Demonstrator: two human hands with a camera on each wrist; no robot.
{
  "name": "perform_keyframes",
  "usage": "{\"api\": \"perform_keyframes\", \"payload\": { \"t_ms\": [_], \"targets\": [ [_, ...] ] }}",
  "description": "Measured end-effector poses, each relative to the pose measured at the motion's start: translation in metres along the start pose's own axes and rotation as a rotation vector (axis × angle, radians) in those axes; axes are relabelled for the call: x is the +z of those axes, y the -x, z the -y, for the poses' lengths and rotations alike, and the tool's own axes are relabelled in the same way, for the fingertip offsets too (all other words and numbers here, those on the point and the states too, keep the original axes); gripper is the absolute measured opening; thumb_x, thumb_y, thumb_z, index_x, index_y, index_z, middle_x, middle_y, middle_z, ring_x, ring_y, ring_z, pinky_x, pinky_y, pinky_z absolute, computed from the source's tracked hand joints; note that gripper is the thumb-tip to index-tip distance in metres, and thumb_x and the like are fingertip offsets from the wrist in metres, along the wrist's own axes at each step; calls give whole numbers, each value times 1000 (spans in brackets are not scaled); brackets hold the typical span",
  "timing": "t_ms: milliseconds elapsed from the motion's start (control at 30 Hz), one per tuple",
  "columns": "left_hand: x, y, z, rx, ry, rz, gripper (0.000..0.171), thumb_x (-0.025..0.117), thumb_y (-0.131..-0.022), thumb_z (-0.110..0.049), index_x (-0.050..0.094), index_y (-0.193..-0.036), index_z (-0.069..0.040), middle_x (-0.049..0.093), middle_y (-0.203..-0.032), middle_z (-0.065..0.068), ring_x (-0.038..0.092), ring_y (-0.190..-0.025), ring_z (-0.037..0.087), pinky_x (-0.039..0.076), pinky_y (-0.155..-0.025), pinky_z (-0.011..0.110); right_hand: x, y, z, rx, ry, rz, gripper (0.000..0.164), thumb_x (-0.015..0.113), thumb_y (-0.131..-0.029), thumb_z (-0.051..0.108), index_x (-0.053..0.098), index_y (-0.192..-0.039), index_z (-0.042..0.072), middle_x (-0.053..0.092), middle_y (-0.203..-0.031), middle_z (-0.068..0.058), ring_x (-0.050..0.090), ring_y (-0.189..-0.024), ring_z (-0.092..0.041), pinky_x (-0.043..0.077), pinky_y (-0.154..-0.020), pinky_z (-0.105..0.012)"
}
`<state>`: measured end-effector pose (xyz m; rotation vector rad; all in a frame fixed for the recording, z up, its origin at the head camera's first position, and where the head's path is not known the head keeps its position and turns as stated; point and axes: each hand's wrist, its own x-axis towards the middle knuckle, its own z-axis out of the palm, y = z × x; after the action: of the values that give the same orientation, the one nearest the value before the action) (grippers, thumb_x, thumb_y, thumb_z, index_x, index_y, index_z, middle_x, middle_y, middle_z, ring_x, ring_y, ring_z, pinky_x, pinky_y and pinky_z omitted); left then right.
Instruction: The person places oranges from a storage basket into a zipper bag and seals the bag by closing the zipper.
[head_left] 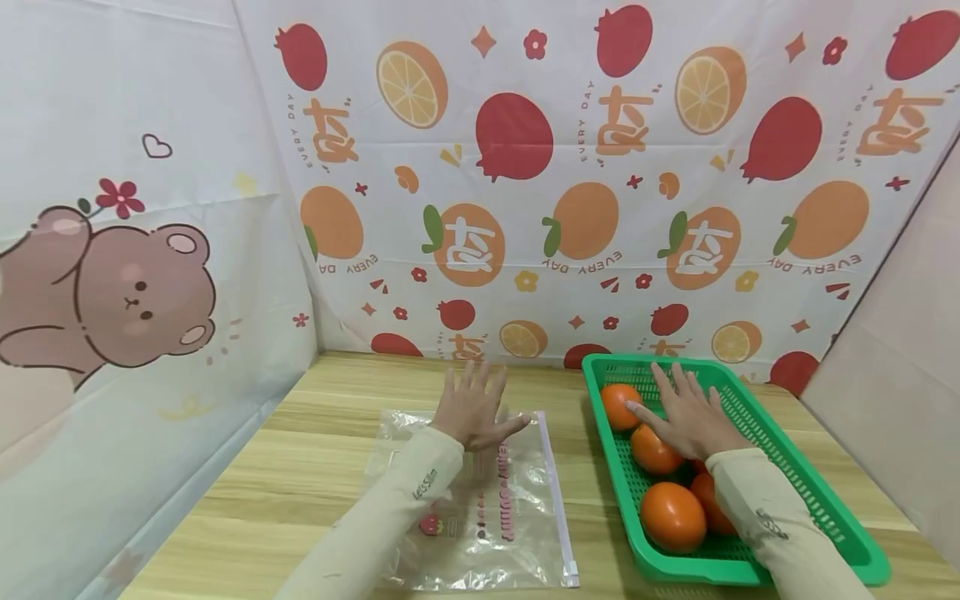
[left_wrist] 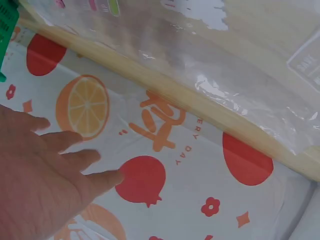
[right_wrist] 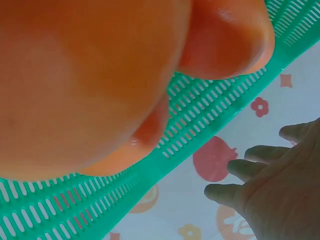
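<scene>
Head view: the left hand (head_left: pixel 474 408) lies flat, fingers spread, over the clear zip bag (head_left: pixel 480 508) on the wooden tabletop (head_left: pixel 300 467). The right hand (head_left: pixel 690 417), fingers straight, is over the oranges (head_left: pixel 672 517) in the green basket (head_left: pixel 817 492). Left wrist view: spread fingers (left_wrist: pixel 65 141), bag (left_wrist: pixel 240 65) nearby. Right wrist view: fingers (right_wrist: pixel 255 170) extended beside an orange (right_wrist: pixel 85 75).

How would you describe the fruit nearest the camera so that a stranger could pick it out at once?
Start at the green basket on the right side of the wooden table, where the right hand lies flat over several orange fruits. The nearest orange fruit sits at the basket's near end, just left of the right sleeve. Unlike its neighbours, it shows whole, with neither hand nor sleeve covering it.
</scene>
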<state>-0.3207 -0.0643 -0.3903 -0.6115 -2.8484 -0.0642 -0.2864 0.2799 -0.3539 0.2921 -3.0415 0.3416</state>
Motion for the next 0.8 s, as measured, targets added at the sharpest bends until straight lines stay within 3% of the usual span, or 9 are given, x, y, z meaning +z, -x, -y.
{"api": "perform_keyframes", "payload": {
  "t_ms": [300, 533, 667, 800],
  "targets": [
    [-7, 8, -20, 11, 78, 103, 77, 41, -97, -69, 45, -152, -16, 53, -145, 18, 48, -133, 43, 38, -105, 62, -5, 1, 14, -48, -109, 50, 96, 33, -99, 71, 9, -161, 2, 9, -163, -32, 12, -147, -55, 16, -111, -74],
    [-7, 16, -47, 34, 234, 250, 66, 37, -101, -64, 48, -151, -23, 48, -149, 21, 51, -130, 45, 42, -104, 58, -6, 0, 37, -118, -223, 57, 91, 35, -101, 67, 16, -161, 1, 18, -163, -27, 17, -148, -49, 20, -112, -71],
    [-5, 22, -64, 54, 358, 297, 53, 47, -101, -56, 53, -147, -29, 50, -145, 20, 62, -115, 41, 52, -89, 56, -6, 3, 53, -157, -263, 49, 87, 38, -102, 64, 25, -158, 0, 27, -161, -24, 23, -148, -46, 24, -113, -68],
    [1, 29, -77, 65, 422, 339, 43, 56, -100, -47, 58, -140, -31, 55, -132, 16, 66, -94, 30, 56, -75, 48, -8, 10, 68, -183, -276, 51, 84, 41, -101, 65, 35, -155, 0, 34, -158, -23, 28, -146, -44, 27, -113, -66]
  ]
}}
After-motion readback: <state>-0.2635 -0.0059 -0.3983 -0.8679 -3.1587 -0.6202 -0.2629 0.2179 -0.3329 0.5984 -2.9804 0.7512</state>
